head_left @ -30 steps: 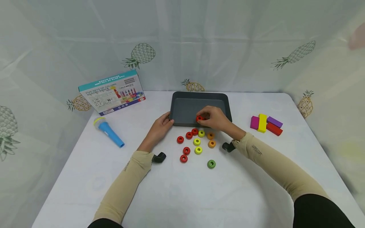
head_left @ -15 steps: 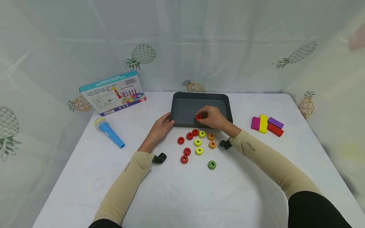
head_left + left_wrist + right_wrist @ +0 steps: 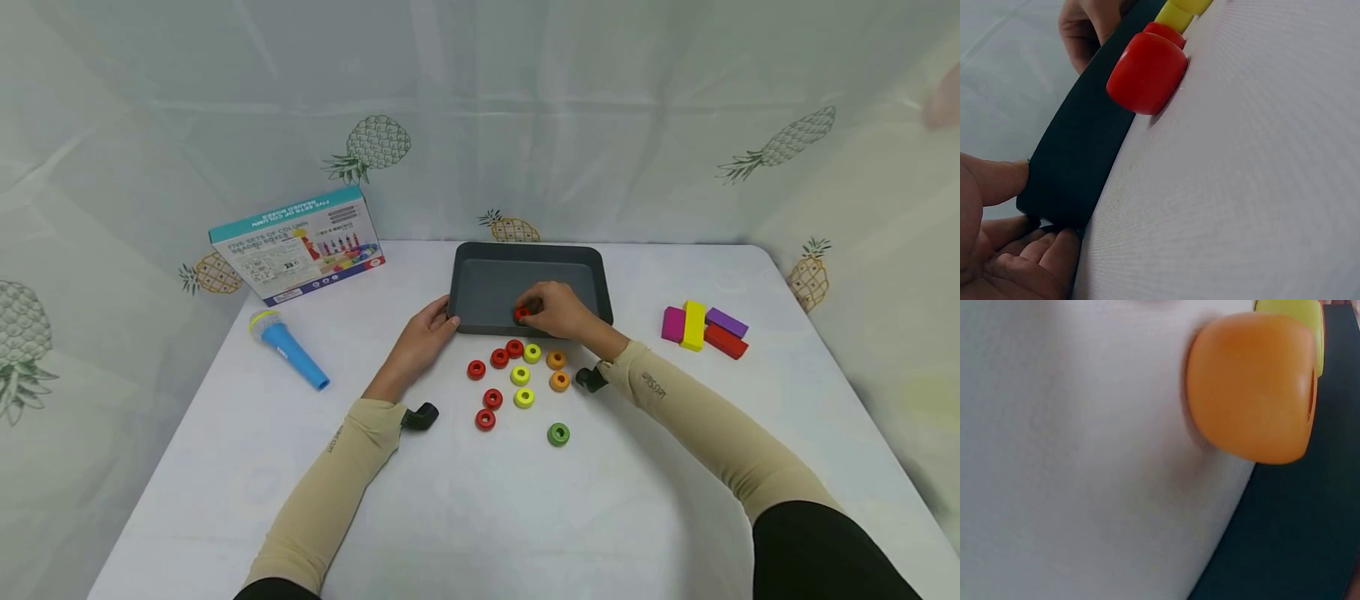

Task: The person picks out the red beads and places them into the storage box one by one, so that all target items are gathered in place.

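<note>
My left hand (image 3: 420, 340) holds the front left corner of a dark grey tray (image 3: 487, 287). In the left wrist view its thumb lies at the rim and its fingers bend against the outer wall of the tray (image 3: 1072, 144). Inside the tray, near its front edge, my right hand (image 3: 558, 310) pinches a red ring-shaped bead (image 3: 522, 314) between thumb and fingers. In front of the tray lie several loose beads: red beads (image 3: 485, 419), yellow beads (image 3: 524, 397), orange beads (image 3: 559, 381) and one green bead (image 3: 558, 434). An orange bead (image 3: 1254, 387) looms large in the right wrist view.
A blue toy microphone (image 3: 294, 350) lies at the left, in front of a printed box (image 3: 300, 246). Coloured blocks (image 3: 693, 327) sit together at the right. Behind the white table (image 3: 450, 517) hangs a pineapple-print curtain (image 3: 600, 150).
The right hand, with the red bead, has shifted slightly left and down within the tray, its forearm following. The left hand keeps its place on the tray.
</note>
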Motion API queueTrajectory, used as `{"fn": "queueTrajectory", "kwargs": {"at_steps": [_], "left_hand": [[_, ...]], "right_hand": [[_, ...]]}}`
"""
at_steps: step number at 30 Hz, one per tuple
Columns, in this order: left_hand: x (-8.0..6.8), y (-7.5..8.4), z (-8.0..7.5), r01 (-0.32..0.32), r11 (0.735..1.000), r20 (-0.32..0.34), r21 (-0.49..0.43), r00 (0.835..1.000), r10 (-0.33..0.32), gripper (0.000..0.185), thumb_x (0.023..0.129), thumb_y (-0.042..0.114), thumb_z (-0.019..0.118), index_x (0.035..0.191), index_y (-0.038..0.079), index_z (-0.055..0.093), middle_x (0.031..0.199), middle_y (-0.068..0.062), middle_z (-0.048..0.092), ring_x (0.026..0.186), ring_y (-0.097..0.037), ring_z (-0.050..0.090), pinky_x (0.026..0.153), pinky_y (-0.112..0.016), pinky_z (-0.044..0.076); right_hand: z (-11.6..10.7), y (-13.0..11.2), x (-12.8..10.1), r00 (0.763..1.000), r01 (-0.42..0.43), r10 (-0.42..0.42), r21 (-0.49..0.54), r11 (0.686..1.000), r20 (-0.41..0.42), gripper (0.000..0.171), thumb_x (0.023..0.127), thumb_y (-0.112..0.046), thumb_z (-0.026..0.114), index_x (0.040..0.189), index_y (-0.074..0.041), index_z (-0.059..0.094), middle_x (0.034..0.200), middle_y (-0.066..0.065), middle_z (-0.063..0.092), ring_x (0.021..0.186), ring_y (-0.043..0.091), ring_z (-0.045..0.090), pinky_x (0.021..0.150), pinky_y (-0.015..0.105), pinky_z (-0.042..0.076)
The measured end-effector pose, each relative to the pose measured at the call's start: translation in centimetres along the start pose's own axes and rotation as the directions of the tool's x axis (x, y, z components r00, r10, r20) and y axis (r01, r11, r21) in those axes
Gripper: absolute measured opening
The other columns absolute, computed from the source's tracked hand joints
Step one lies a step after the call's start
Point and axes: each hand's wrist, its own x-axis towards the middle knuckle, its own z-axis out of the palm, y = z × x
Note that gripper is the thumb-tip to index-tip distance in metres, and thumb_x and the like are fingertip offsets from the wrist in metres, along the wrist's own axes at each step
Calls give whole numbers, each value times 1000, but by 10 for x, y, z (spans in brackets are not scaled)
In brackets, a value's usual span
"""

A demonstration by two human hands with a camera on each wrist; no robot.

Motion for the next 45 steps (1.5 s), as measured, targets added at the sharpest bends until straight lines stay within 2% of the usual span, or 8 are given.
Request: {"fn": "queueTrajectory", "kwargs": {"at_steps": [8, 17, 26, 31, 36, 41, 45], "left_hand": [[-1, 1, 1, 7, 1000, -6, 21, 1000, -7, 59, 104, 35, 57, 158, 25, 36, 160, -5, 43, 147, -20, 43, 122, -40, 35], [2, 0, 0, 5, 1000, -2, 28, 1000, -5, 60, 104, 36, 57, 159, 26, 35, 160, -5, 43, 147, -20, 43, 122, -40, 35], [5, 0, -1, -7, 1000, 2, 1, 1000, 7, 61, 104, 34, 58, 159, 24, 35, 161, -5, 42, 147, -19, 43, 122, -38, 35], [4, -1, -1, -1, 1000, 5, -11, 1000, 1, 61, 104, 34, 58, 159, 24, 34, 162, -5, 40, 148, -20, 42, 122, -39, 35], [3, 0, -1, 3, 1000, 3, -11, 1000, -3, 62, 104, 34, 58, 159, 23, 34, 161, -5, 41, 147, -20, 42, 122, -39, 36], [4, 2, -2, -7, 1000, 0, -8, 1000, 7, 61, 104, 34, 58, 159, 23, 34, 162, -5, 40, 147, -20, 42, 122, -39, 36], [0, -1, -1, 4, 1000, 6, -9, 1000, -4, 62, 103, 35, 58, 159, 23, 35, 161, -6, 42, 147, -21, 42, 122, -40, 35]], "right_hand": [[1, 1, 1, 1000, 19, -18, -19, 1000, 7, 25, 89, -8, 77, 114, -6, 77, 114, 14, 71, 94, 25, 64, 79, 37, 55], [4, 6, 2, 1000, 22, -22, 14, 1000, -17, 28, 89, -8, 77, 116, -5, 75, 113, 13, 70, 93, 24, 65, 79, 36, 56], [4, 8, -1, 995, 59, -55, 36, 998, -87, 26, 90, -8, 75, 116, -7, 74, 111, 12, 68, 91, 24, 63, 79, 37, 54], [5, 4, -10, 988, 80, -72, 56, 995, -139, 23, 91, -8, 73, 114, -7, 74, 110, 11, 67, 90, 24, 62, 79, 36, 54], [8, -5, -22, 978, 139, -123, 82, 987, -171, 18, 90, -11, 75, 108, -9, 75, 108, 9, 67, 92, 25, 63, 79, 37, 56], [14, -19, -39, 970, 232, -217, 141, 963, -114, 19, 87, -8, 77, 106, -6, 75, 106, 8, 69, 97, 26, 65, 86, 42, 59], [23, -34, -53, 953, 298, -303, 159, 941, 11, 21, 85, -8, 79, 106, -6, 76, 105, 8, 70, 95, 27, 65, 85, 44, 59]]}}
